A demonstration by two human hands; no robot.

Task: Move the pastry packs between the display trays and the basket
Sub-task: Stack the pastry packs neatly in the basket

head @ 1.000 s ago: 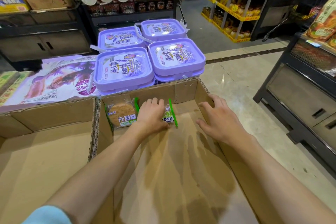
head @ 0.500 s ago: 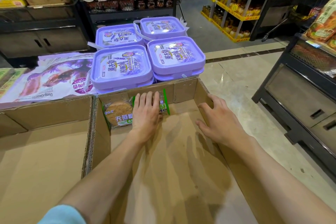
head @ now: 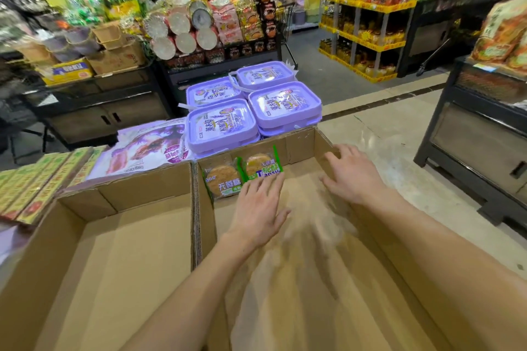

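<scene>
Two pastry packs (head: 242, 172) stood side by side on edge against the far wall of the right-hand display tray (head: 310, 279), toward its far-left corner, the left one with white lettering, the right one edged in green. The left hand (head: 258, 208) lay just in front of them, palm down, fingers straight and spread, the fingertips (head: 271, 179) at the lower edge of the right pack; whether they actually touched it could not be told. The right hand (head: 350, 174) rested open at the tray's far-right corner, fingers loosely spread against the cardboard wall, holding nothing. The neighbouring left tray (head: 119, 251) showed only bare cardboard, and no basket was in view. Beyond the far wall sat stacked purple tubs (head: 251, 108).

The step in hand looked like placing and squaring packs along the far wall. The next move likely called for fetching another pack and setting it beside these two, upright, without knocking them over.
</scene>
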